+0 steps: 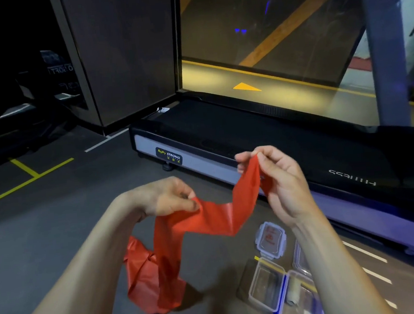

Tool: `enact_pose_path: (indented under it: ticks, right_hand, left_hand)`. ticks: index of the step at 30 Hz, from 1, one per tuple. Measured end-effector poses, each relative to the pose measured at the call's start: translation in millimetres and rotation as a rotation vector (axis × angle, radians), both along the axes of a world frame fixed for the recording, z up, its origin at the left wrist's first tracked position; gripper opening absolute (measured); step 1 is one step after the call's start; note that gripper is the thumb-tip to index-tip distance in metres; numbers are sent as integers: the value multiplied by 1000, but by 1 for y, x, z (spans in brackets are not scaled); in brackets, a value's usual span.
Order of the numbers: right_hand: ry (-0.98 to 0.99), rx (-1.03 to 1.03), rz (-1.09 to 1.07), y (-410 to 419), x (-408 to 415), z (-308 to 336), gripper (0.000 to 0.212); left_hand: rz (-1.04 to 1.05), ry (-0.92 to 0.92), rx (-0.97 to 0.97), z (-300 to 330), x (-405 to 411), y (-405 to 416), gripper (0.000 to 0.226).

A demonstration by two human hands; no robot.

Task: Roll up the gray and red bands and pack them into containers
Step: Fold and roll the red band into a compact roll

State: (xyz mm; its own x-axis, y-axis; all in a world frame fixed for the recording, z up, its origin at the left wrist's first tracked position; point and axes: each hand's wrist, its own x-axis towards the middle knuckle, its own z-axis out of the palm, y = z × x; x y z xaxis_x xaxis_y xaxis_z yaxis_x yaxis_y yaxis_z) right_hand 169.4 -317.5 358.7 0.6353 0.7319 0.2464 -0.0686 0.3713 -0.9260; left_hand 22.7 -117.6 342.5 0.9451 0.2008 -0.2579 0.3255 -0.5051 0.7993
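The left hand [169, 197] is pinching the red band [206, 219] mid-length, its tail pooling on the floor; the right hand [277, 175] is clamping the raised end. She should be flattening that end first, rolling tight. Clear containers [266, 287] are waiting rightward.

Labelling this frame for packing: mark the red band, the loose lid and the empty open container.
red band [214, 218]: head view, on the flat stretch between the hands.
loose lid [270, 240]: head view, on its clear centre panel.
empty open container [266, 285]: head view, on its bare floor.
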Motion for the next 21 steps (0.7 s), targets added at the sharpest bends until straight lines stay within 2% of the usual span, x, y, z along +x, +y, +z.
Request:
enact_pose_path:
  ticks: [2,3,4,6,8,10,14,17,21]
  right_hand:
    - [-7,11,-8,-2,3,0,8]
    - [-9,16,12,-1,3,-2,8]
    - [-7,22,32,0,2,-4,8]
    - [-20,-7,64,4,-2,-11,8]
    - [-114,-119,128,9,-9,-19,7]
    - [-187,-218,204,12,-14,-24,7]
    - [-164,-171,168,11,-7,-22,7]
    - [-277,-170,177,7,-3,-21,10]
    - [-352,-177,327,6,-7,-18,10]
  left_hand:
    - [-11,90,164,-5,0,2,15]
    - [-37,112,177,-6,0,1,17]
    - [-70,95,106,-5,0,-2,17]
    - [-106,-52,-211,4,0,-9,14]
    - [-102,-211,-508,13,-1,-15,18]
    - [-100,-261,-635,17,0,-17,12]
    - [-127,-149,-364,8,1,-12,12]
    - [-154,-152,-426,8,0,-13,20]
    - [-188,-182,-438,13,-2,-14,23]
